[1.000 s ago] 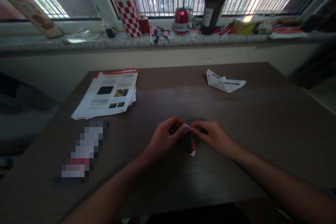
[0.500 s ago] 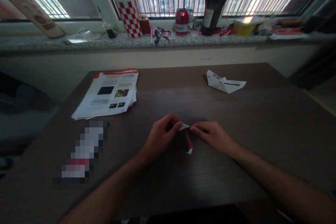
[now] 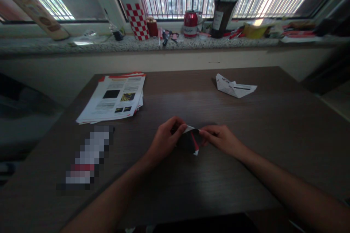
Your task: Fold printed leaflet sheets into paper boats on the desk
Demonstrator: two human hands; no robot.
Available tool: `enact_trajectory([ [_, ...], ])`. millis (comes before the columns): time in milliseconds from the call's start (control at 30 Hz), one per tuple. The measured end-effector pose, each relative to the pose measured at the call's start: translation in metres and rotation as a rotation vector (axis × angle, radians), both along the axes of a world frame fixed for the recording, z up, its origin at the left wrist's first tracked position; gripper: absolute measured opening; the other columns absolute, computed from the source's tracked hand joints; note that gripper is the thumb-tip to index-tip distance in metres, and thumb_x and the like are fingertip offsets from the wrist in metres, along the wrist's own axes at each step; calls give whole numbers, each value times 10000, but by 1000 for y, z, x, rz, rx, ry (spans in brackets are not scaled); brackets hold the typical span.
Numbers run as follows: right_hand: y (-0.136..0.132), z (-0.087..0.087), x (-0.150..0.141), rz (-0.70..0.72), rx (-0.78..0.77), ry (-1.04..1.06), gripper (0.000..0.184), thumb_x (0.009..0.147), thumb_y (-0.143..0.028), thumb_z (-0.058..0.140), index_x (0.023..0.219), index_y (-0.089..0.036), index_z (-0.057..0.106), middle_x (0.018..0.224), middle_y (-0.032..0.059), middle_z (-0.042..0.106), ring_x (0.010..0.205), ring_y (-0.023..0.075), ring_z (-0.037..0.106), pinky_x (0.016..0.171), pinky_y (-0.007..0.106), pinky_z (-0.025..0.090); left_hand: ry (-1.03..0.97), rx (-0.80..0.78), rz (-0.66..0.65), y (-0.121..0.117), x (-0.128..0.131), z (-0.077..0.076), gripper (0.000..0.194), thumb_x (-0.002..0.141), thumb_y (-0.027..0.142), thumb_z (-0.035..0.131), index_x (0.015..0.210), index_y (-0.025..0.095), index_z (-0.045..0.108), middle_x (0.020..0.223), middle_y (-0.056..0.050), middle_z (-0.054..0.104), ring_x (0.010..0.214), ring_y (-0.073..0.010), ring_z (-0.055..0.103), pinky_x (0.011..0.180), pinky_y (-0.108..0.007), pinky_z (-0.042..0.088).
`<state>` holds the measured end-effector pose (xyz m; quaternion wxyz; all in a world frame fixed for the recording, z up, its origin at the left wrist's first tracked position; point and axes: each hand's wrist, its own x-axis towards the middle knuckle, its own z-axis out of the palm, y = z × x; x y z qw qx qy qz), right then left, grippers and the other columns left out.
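Between my hands is a small piece of folded paper (image 3: 189, 141), dark with a red stripe and white edges, above the near middle of the table. My left hand (image 3: 168, 134) pinches its upper left edge between thumb and fingers. On the other side, my right hand (image 3: 217, 136) grips the upper right edge, fingertips pressed together. One white corner points down toward me. Parts of the paper are hidden behind the fingers. Farther back at the right stands a white printed paper boat (image 3: 235, 87), apart from both hands.
A stack of printed sheets (image 3: 115, 98) lies at the table's back left. Nearer me is a pixelated, elongated object (image 3: 89, 156). Along the windowsill (image 3: 104, 45) stand a checkered bottle (image 3: 137, 20), a red can (image 3: 190, 24), a dark cup (image 3: 222, 16) and small clutter.
The hands have drawn slightly apart, and the folded paper is spread wider, with more of its dark face showing. Its lower white corner has moved up a little.
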<state>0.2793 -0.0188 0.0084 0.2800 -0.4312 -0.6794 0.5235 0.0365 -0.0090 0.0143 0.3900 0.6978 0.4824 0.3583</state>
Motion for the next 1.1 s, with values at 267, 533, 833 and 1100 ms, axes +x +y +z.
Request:
enact_trajectory([
  [267,6,0,7,-65,180,-232,384,1064,-458,520,879,-208,744,754,22,756,670,169,707,649,293,513,158,174,-12,3,-1,-5,130,1011,259,647,1131,215,670,1077,-48,714,958,-205,699,872,-356,565],
  [533,21,-5,23,-177,501,-434,290,1048,-385,557,900,-208,731,853,56,717,768,206,654,708,327,468,534,442,-315,-8,-3,-5,379,1038,254,620,1416,277,598,1458,-87,621,1272,-300,630,1081,-495,525],
  [833,26,-15,28,-168,627,-538,184,1005,-301,644,1116,-193,743,1016,112,690,968,279,648,868,422,524,692,404,-434,-21,3,-8,569,1039,382,620,1584,333,460,1674,-145,398,1489,-379,458,1190,-590,410],
  [1100,23,-18,21,55,707,-449,504,1079,-274,496,1583,-281,477,1582,108,546,1464,282,496,1210,545,408,741,401,-433,-28,4,-9,590,1047,427,595,1603,332,425,1710,-121,339,1559,-345,353,1253,-547,323],
])
